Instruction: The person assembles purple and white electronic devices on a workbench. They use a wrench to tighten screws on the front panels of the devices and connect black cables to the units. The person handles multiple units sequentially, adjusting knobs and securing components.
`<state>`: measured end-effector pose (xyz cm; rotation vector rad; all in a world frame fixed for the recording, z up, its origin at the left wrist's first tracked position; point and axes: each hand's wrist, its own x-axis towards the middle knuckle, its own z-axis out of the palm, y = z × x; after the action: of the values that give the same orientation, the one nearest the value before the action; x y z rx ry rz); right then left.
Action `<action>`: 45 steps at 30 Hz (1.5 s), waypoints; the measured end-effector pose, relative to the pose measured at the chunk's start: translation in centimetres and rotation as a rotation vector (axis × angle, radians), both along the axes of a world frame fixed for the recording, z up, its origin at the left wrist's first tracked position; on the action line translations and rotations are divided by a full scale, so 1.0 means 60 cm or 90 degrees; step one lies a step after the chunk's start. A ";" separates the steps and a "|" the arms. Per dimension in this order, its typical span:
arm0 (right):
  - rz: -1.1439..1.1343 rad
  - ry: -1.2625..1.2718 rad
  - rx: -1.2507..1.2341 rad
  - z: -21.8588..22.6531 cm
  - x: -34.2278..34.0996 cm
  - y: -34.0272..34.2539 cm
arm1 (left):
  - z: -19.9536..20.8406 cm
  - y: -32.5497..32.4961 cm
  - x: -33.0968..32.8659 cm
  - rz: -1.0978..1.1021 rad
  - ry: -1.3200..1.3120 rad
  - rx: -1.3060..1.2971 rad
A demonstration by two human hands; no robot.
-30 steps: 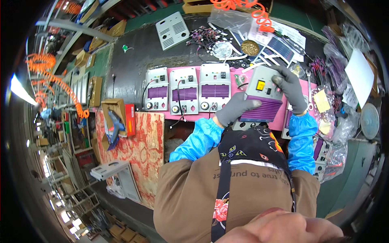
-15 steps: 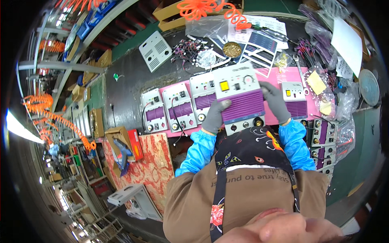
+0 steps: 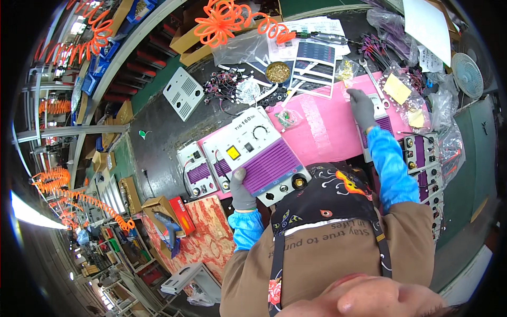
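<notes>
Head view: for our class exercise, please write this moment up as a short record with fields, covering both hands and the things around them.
Left hand: gripping the lower left edge of a large panel
Large panel: white and purple, with a yellow switch; hides part of the panel row
Right hand: at another panel on the right; contact unclear
Under the hands' work: pink sheet
Further back: dish of small brass-coloured parts, vented grey plate
Right side: wrench, fan
</notes>
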<state>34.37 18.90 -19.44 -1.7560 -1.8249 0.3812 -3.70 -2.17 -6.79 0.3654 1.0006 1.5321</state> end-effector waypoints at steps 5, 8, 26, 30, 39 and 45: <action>-0.042 -0.211 -0.144 -0.015 -0.014 0.096 | 0.007 0.010 0.020 -0.038 0.040 -0.073; -0.095 -0.241 -0.180 -0.042 -0.019 0.122 | 0.018 0.016 0.031 -0.028 0.057 -0.068; 0.281 0.470 -0.190 0.316 -0.156 -0.051 | 0.044 0.067 0.067 -0.136 0.041 -0.077; 0.393 0.465 -0.172 0.345 -0.213 -0.068 | 0.070 0.076 0.086 -0.141 0.069 -0.085; 0.443 0.393 -0.186 0.344 -0.251 -0.076 | 0.087 0.062 0.093 -0.144 0.066 -0.081; 0.491 0.288 -0.076 0.336 -0.262 -0.074 | 0.086 0.058 0.091 -0.172 0.085 -0.070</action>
<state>18.62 14.43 0.73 -0.8481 -2.0763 1.1015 1.77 1.30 -1.64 0.5087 1.0875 1.2172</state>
